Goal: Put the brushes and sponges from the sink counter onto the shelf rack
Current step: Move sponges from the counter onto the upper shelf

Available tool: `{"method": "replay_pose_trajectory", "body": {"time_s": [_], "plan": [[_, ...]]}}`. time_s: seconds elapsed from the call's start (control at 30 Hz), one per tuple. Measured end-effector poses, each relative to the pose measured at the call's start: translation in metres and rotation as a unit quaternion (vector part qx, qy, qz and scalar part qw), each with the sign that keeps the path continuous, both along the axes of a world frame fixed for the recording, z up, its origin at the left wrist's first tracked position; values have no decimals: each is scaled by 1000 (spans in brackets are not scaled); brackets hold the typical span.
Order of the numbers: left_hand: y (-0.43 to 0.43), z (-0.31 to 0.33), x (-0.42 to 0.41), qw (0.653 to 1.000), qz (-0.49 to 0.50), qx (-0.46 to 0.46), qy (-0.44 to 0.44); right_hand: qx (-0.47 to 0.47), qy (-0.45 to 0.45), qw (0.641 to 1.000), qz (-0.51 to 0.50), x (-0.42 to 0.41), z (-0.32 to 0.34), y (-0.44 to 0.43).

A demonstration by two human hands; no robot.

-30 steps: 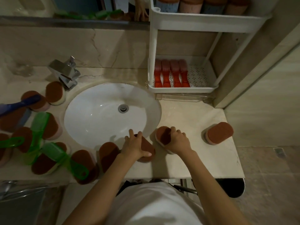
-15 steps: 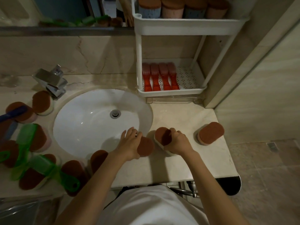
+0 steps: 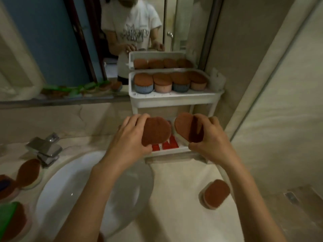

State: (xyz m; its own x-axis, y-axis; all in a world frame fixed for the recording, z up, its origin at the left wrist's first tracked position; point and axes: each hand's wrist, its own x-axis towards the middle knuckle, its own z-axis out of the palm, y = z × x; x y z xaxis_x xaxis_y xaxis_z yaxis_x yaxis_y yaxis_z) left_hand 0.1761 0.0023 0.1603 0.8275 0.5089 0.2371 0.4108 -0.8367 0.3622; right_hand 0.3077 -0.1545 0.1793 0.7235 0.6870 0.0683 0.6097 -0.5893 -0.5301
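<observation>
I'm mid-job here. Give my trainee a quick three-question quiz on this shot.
1. True or false: the left hand holds a green brush.
2. How many sponges stand in the rack's top tray? A two, B four, C six.
3. Fill in: the brushes in the lower tray are ___.
Key: 1 false, it holds a brown sponge; 2 B; 3 red.

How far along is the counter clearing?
Partly done: four sponges stand on the shelf rack's top tier, red brushes lie on its lower tier. The left hand holds one sponge, the right hand a second sponge, before the rack. Left on the counter: a lone sponge at right, more sponges and a green brush beside the sink.
</observation>
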Motion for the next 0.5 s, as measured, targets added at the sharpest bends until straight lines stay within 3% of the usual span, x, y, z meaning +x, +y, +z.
{"method": "replay_pose_trajectory", "body": {"time_s": [0.1,0.3,0.5], "plan": [[9,37,18,998,8,33,-49,54,-53,997,0,17,36,10],[35,73,61,991,28,66,-113,45,-150,988,16,56,83,35],[57,70,100,998,37,30,-37,-5,-137,990,28,92,80,65]]}}
